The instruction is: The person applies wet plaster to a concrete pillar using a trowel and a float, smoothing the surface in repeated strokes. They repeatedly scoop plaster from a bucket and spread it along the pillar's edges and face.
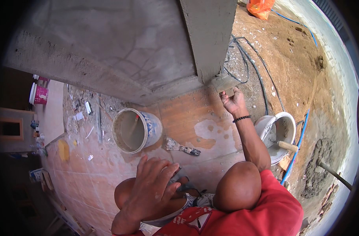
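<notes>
My right hand (233, 101) reaches forward and grips a flat grey plastering float (225, 83), pressed against the foot of a grey concrete column (211, 35). A black bead bracelet sits on that wrist. My left hand (152, 185) rests on my left knee with the fingers spread and nothing in it. I squat in a red shirt on an orange tiled floor (97, 177). In front of my knees stands a white-and-blue bucket (150, 126) holding grey slurry. A putty knife (179, 146) smeared with cement lies on the tiles beside it.
A white bucket (287, 120) of mortar with a wooden-handled trowel (287, 146) stands at the right on sandy ground. Black cables (250, 59) and a blue hose (297, 145) run past it. Rubble, a yellow sponge (63, 149) and a pink tin (40, 94) lie left; an orange bag (260, 8) is far back.
</notes>
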Available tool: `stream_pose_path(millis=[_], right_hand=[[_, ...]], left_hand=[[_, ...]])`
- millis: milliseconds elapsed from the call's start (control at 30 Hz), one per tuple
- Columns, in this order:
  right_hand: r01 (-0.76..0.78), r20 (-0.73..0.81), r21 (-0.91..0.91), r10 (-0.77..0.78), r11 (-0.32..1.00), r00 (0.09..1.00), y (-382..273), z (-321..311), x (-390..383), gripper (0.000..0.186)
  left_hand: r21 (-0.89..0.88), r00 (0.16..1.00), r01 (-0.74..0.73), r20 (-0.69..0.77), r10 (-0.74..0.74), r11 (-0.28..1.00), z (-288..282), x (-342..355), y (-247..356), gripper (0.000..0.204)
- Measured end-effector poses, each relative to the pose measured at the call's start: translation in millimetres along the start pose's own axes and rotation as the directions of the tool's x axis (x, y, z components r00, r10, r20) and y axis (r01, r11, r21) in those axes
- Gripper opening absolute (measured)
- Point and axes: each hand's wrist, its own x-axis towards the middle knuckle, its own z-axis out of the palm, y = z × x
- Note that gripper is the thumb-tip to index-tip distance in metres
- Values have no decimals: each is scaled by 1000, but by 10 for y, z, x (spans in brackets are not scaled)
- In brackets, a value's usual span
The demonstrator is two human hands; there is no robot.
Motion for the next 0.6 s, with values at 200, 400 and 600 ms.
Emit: stream_pose_path(millis=[200,400,600], right_hand=[[38,148,-2,-38,999,988,-145,564,-411,28],[-15,516,82,-29,996,856,-281,969,-866,31],[176,309,102,-199,979,930,-240,360,-976,39]], left_hand=[[-15,997,-63,36,63,998,5,28,4,44],[-6,995,-92,34,92,996,27,36,13,45],[-31,997,-74,6,74,997,10,-30,-20,46]])
